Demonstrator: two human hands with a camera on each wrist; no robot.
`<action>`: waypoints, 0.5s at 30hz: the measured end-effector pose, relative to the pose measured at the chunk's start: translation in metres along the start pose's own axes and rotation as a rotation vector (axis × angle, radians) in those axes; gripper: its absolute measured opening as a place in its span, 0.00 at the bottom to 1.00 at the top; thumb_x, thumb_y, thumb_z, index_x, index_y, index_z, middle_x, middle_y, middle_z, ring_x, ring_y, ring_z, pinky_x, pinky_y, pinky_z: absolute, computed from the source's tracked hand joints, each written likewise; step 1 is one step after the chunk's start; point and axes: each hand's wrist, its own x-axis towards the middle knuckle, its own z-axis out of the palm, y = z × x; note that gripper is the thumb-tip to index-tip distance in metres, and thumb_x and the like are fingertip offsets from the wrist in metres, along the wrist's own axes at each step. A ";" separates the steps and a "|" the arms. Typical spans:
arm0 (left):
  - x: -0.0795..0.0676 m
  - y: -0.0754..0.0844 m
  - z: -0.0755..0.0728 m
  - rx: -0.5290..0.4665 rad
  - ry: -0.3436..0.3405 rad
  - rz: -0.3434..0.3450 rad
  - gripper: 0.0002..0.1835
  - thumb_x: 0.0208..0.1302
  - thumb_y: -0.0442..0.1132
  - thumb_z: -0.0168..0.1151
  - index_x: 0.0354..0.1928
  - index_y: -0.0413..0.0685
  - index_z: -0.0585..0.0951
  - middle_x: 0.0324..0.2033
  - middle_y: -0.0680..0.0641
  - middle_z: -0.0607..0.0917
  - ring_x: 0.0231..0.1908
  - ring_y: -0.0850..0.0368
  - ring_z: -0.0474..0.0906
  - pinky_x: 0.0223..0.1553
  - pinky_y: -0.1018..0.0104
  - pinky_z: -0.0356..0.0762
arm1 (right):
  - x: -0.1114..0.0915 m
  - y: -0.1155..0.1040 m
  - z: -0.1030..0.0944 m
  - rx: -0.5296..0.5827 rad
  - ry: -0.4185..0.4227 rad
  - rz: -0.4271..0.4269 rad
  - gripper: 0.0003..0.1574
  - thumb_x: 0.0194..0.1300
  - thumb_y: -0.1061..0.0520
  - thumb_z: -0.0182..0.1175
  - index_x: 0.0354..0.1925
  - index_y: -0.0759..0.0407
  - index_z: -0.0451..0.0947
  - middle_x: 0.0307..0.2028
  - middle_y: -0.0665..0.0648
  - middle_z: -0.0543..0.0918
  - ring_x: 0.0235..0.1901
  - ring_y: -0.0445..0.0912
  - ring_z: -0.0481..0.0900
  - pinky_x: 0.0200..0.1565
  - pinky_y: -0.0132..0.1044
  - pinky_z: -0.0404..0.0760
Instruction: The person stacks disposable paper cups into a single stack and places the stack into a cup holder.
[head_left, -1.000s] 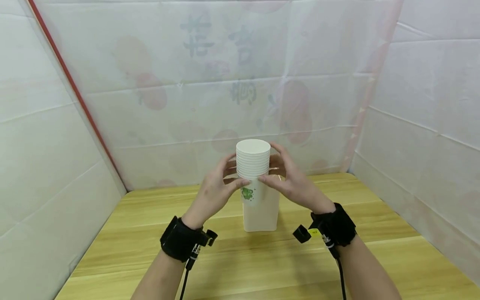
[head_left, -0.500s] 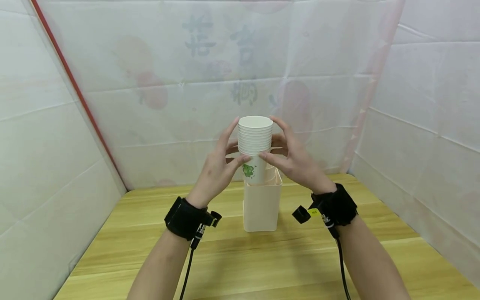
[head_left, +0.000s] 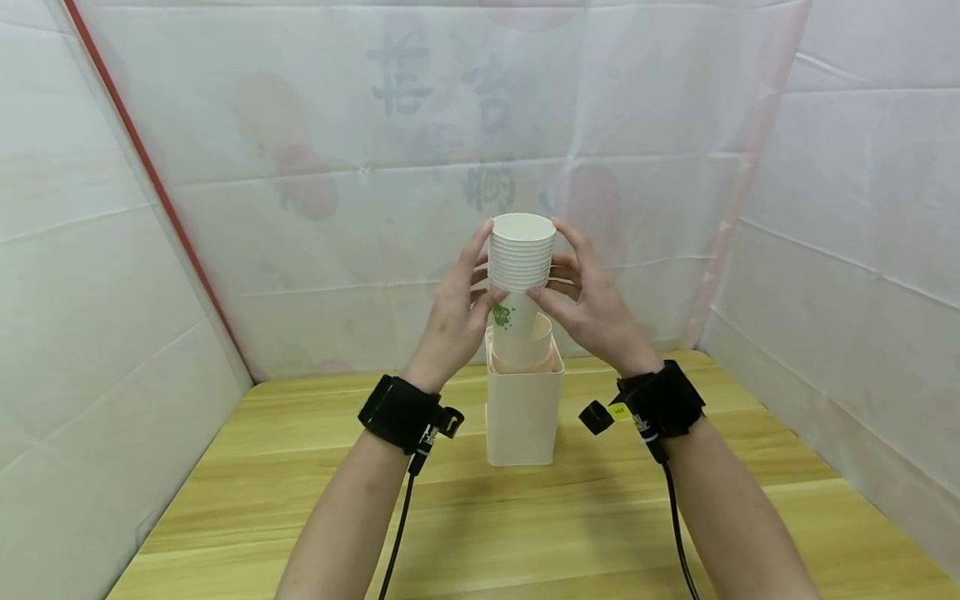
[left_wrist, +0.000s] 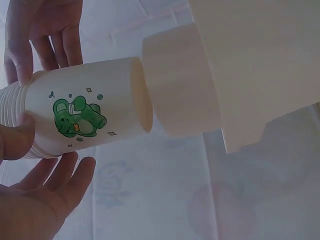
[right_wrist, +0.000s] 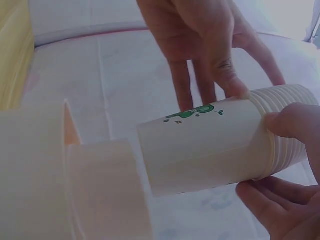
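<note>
A stack of white paper cups (head_left: 521, 265), rims up, is held upright between my two hands. My left hand (head_left: 452, 312) grips its left side, thumb in front at the lowest rims, and my right hand (head_left: 596, 312) grips the right side the same way. The bottom cup carries a green cartoon animal (left_wrist: 77, 117). Directly below stands a cream box (head_left: 521, 421) with a round tube (left_wrist: 182, 82) sticking up out of its top. In the wrist views the bottom cup's base is level with the tube's end; whether they touch, I cannot tell.
The box stands on a wood-grain table (head_left: 300, 467). White printed sheeting (head_left: 360, 217) hangs behind and on both sides, with a red strip (head_left: 131, 133) at the left corner. Black wrist straps (head_left: 400, 414) with cables are on both arms.
Both hands have lifted the cup stack from in front of the box to above it, then shifted it slightly right. The box's top and the tube now show.
</note>
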 end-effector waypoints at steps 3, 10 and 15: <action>0.002 -0.003 0.003 -0.005 -0.010 -0.023 0.39 0.59 0.23 0.53 0.69 0.50 0.50 0.59 0.35 0.66 0.55 0.45 0.68 0.49 0.56 0.74 | -0.001 0.006 0.001 0.001 0.031 -0.003 0.48 0.58 0.70 0.57 0.69 0.57 0.42 0.54 0.70 0.69 0.52 0.57 0.70 0.55 0.53 0.69; -0.004 -0.023 0.012 -0.045 -0.025 -0.075 0.40 0.60 0.22 0.51 0.70 0.53 0.48 0.60 0.34 0.65 0.55 0.45 0.67 0.51 0.56 0.73 | -0.006 0.018 0.005 -0.043 0.040 -0.001 0.47 0.58 0.69 0.58 0.68 0.58 0.44 0.53 0.72 0.69 0.51 0.59 0.70 0.53 0.54 0.70; -0.011 -0.052 0.021 -0.059 -0.048 -0.125 0.43 0.61 0.24 0.51 0.69 0.66 0.46 0.61 0.39 0.66 0.56 0.49 0.67 0.53 0.59 0.70 | -0.013 0.027 0.008 -0.091 0.020 0.029 0.47 0.58 0.68 0.58 0.68 0.57 0.45 0.51 0.71 0.70 0.50 0.58 0.71 0.53 0.55 0.71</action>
